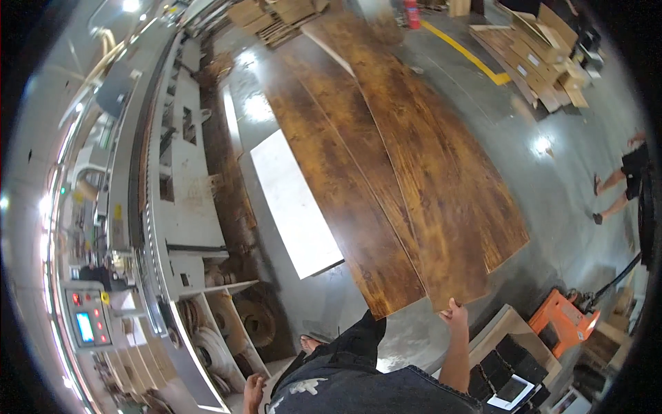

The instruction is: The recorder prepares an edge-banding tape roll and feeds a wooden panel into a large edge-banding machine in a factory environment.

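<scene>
My right hand (453, 312) pinches the near edge of a long brown wood-grain board (441, 200), close to its corner. This board lies at a slant over other boards of the same finish. Beside it on the left, another brown board (352, 207) stretches away from me. My left hand (254, 392) hangs low by my side, near the shelf of rolls, with its fingers curled and nothing seen in them. A white panel (293, 203) sticks out from under the left side of the boards.
A long machine (186, 200) runs along the left, with a control panel (88, 317) near me. Rolls of edging strip (210, 352) fill the shelf below. At right stand an orange pallet jack (562, 321) and black stacked pieces (503, 366). Cardboard (541, 52) and a person (620, 176) are farther off.
</scene>
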{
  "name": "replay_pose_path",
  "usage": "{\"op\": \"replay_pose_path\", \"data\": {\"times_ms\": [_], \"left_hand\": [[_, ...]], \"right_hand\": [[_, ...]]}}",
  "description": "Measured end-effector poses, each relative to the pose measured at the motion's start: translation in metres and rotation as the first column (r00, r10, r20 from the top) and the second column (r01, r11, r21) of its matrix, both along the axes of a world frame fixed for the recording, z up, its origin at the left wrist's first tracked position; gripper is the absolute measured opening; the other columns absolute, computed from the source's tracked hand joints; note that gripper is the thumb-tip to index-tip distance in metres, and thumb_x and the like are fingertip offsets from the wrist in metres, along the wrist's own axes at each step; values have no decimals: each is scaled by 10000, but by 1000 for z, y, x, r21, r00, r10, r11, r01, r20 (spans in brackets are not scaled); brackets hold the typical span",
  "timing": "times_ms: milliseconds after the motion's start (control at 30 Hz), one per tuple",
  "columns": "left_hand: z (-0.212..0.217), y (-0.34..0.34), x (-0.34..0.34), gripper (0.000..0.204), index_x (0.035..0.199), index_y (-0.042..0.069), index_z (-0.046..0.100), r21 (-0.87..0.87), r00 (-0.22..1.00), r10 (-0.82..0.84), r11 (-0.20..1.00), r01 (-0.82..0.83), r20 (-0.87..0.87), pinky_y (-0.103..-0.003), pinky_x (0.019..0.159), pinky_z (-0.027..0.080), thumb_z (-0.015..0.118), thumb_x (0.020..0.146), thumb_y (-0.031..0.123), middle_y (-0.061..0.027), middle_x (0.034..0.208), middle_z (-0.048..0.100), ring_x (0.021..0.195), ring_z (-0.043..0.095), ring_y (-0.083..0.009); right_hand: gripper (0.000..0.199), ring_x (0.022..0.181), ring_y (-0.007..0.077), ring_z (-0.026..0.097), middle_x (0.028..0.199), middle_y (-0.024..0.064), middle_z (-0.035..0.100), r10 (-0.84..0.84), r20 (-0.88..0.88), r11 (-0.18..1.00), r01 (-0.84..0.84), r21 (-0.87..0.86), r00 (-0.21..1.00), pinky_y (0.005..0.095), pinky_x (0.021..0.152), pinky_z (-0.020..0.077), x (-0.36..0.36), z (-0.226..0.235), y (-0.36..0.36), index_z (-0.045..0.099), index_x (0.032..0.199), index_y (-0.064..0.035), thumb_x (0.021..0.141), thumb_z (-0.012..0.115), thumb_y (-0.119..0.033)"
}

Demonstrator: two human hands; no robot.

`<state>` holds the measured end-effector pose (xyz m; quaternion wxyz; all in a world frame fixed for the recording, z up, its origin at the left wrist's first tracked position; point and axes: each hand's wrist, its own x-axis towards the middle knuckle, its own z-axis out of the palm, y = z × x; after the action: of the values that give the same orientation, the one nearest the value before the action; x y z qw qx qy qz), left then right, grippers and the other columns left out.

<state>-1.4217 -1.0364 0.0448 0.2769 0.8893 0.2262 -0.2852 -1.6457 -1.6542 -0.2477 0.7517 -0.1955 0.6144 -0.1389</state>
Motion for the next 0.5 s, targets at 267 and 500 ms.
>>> {"op": "replay_pose_path", "data": {"times_ms": [267, 500], "left_hand": [[-29, -51, 16, 385, 1252, 2, 563, -272, 999, -48, 961, 39, -25, -317, 820, 504, 566, 979, 274, -107, 1068, 676, 950, 643, -186], [-150, -134, -1, 534, 1363, 38, 409, -629, 948, -19, 752, -196, -317, -451, 923, 475, 572, 971, 363, -159, 1272, 591, 1171, 577, -302]], "right_hand": [[469, 1028, 217, 622, 1164, 62, 623, 206, -81, 972, -213, -95, 975, 436, 725, 577, 62, 28, 52, 566, 1248, -64, 879, 738, -297], [487, 946, 266, 635, 1111, 101, 630, 490, -163, 852, -510, -118, 856, 466, 673, 579, 129, 6, 211, 518, 1240, -40, 879, 734, -284]]}}
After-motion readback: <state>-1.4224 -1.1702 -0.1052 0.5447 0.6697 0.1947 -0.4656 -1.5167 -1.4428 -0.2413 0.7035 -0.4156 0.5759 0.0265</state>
